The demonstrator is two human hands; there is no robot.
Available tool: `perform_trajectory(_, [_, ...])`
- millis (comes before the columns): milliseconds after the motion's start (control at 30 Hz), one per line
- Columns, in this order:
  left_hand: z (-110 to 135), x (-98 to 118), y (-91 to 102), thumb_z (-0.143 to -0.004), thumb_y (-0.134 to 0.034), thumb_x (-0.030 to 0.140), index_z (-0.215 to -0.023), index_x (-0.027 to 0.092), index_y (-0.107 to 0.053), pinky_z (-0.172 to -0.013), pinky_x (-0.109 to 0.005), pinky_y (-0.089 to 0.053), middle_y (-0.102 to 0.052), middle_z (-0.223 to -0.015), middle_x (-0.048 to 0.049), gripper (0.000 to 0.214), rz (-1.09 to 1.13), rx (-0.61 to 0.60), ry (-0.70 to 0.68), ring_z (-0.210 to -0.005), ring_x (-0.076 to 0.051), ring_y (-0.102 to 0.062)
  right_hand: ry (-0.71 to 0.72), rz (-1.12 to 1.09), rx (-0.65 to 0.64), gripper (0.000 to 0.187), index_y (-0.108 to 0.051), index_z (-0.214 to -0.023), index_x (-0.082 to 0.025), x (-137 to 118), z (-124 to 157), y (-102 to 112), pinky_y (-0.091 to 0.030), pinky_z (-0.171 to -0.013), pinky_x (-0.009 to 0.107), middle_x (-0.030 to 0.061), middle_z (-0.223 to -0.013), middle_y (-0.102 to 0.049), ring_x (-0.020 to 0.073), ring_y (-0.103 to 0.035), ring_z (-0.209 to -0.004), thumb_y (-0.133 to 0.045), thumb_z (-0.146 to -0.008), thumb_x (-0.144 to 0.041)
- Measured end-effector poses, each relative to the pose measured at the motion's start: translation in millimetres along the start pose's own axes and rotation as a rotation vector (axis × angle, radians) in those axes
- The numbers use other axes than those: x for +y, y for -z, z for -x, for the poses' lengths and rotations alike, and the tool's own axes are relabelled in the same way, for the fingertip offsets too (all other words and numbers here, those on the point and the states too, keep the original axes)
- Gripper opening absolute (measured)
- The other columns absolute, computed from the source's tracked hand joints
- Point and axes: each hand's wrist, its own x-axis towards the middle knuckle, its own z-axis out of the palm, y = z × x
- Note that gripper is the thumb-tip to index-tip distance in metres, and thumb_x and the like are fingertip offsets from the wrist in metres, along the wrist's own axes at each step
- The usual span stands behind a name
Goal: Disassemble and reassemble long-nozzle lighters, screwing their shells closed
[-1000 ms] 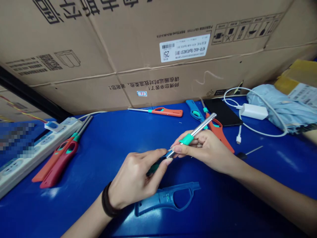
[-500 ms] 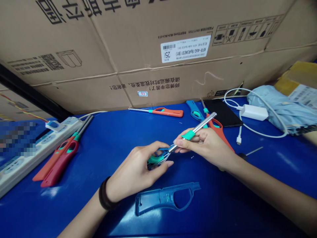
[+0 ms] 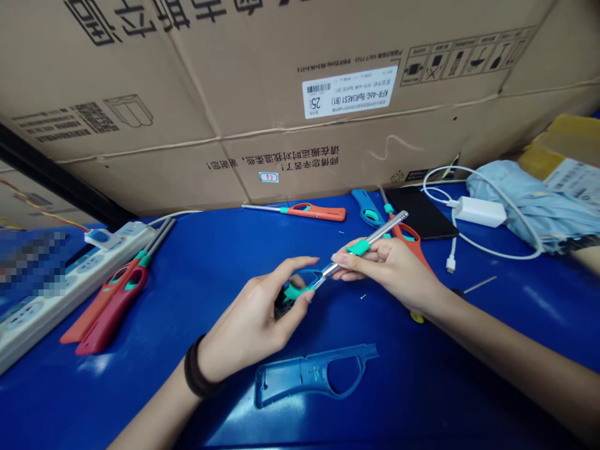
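Blue utility lighter [image 3: 307, 274], partly opened, held between a person's two bare hands; directions are read from it, twelve o'clock pointing away from the person. The left hand [image 3: 248, 319] cups the handle in its palm, forefinger and thumb spread to either side of the green trigger [image 3: 294, 291]. The right hand [image 3: 394, 269] pinches the metal barrel [image 3: 384, 229] just below its green collar [image 3: 359, 247]; the barrel points to two o'clock, and its lower end meets the handle.

At six o'clock, apart from both hands, a blue half-shell [image 3: 281, 377] lies hollow side up on the blue tabletop [image 3: 197, 250]. A small screw-like piece [image 3: 362, 296] lies near, at four o'clock. An orange lighter [image 3: 328, 214] lies at twelve o'clock, before an upside-down cardboard box [image 3: 187, 150]. At nine o'clock, a red lighter [image 3: 104, 328] lies alongside another orange one, beside a white power strip [image 3: 70, 281]. A white charger [image 3: 480, 211] sits at two o'clock.
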Motion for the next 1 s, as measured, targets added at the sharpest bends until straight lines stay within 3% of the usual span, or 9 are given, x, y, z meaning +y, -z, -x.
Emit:
perform_trajectory(100, [-0.2,-1.3,-4.4,-0.091,-0.049,0.028,-0.124,0.025,-0.048,-0.059,-0.018,-0.045,-0.063,-0.087,0.001,0.033,-0.1,0.059,-0.072,-0.062,-0.009,-0.057,-0.005,-0.007,0.002,0.022,-0.071,-0.082,-0.016,0.3,0.3,0.5,-0.059,-0.074,0.025,0.0035,-0.079,-0.075,0.0154,-0.071,-0.075,-0.077,-0.068,-0.032])
perform_trajectory(200, [-1.1,-2.5,-3.5,-0.092,-0.048,0.029,-0.125,0.026,-0.047,-0.056,-0.017,-0.045,-0.062,-0.089,0.0005,0.033,-0.082,0.033,-0.081,-0.063,-0.009,-0.058,-0.021,-0.025,0.0,0.02,-0.072,-0.082,-0.016,1.2,-0.4,0.8,-0.059,-0.073,0.022,0.0032,-0.079,-0.075,0.0141,-0.071,-0.075,-0.076,-0.069,-0.031])
perform_trajectory(467, [-4.9,-5.4,4.5,-0.092,-0.046,0.037,-0.128,0.025,-0.044,-0.044,-0.016,-0.046,-0.062,-0.088,-0.0004,0.038,0.156,-0.169,0.072,-0.047,-0.006,-0.053,-0.099,-0.054,-0.009,0.022,-0.07,-0.082,-0.014,7.6,-5.1,-2.5,-0.059,-0.075,0.022,0.0039,-0.076,-0.073,0.0132,-0.071,-0.075,-0.076,-0.07,-0.032])
perform_trajectory(600, [-4.6,-8.4,0.7,-0.092,-0.047,0.038,-0.129,0.03,-0.038,-0.038,-0.015,-0.044,-0.057,-0.088,0.0023,0.04,0.272,-0.165,0.114,-0.042,-0.003,-0.051,-0.084,-0.047,0.031,0.02,-0.066,-0.082,-0.014,9.2,-5.2,-6.4,-0.06,-0.069,0.021,0.0031,-0.074,-0.072,0.0126,-0.071,-0.071,-0.073,-0.074,-0.031])
perform_trajectory(733, [-4.0,-10.4,-2.1,-0.092,-0.047,0.038,-0.129,0.033,-0.033,-0.036,-0.013,-0.043,-0.053,-0.086,0.0038,0.04,0.359,-0.143,0.109,-0.041,-0.002,-0.048,-0.114,-0.118,-0.004,0.019,-0.061,-0.085,-0.016,10.3,-4.6,-7.5,-0.06,-0.074,0.024,0.0029,-0.076,-0.072,0.0131,-0.071,-0.074,-0.069,-0.078,-0.032])
perform_trajectory(833, [-4.1,-10.8,-2.4,-0.092,-0.048,0.037,-0.129,0.033,-0.032,-0.036,-0.012,-0.043,-0.053,-0.086,0.0035,0.04,0.391,-0.146,0.109,-0.041,-0.001,-0.048,-0.118,-0.162,-0.028,0.02,-0.061,-0.085,-0.016,10.4,-3.9,-7.0,-0.059,-0.076,0.024,0.0029,-0.078,-0.073,0.0127,-0.071,-0.074,-0.069,-0.078,-0.033])
perform_trajectory(1000, [-6.1,-9.5,-2.5,-0.091,-0.048,0.038,-0.13,0.03,-0.03,-0.035,-0.014,-0.044,-0.051,-0.085,0.003,0.043,0.479,-0.174,0.132,-0.041,-0.002,-0.046,-0.097,-0.186,0.035,0.019,-0.062,-0.083,-0.015,9.2,-3.2,-9.2,-0.059,-0.073,0.022,0.0014,-0.074,-0.071,0.0115,-0.07,-0.071,-0.072,-0.075,-0.03])
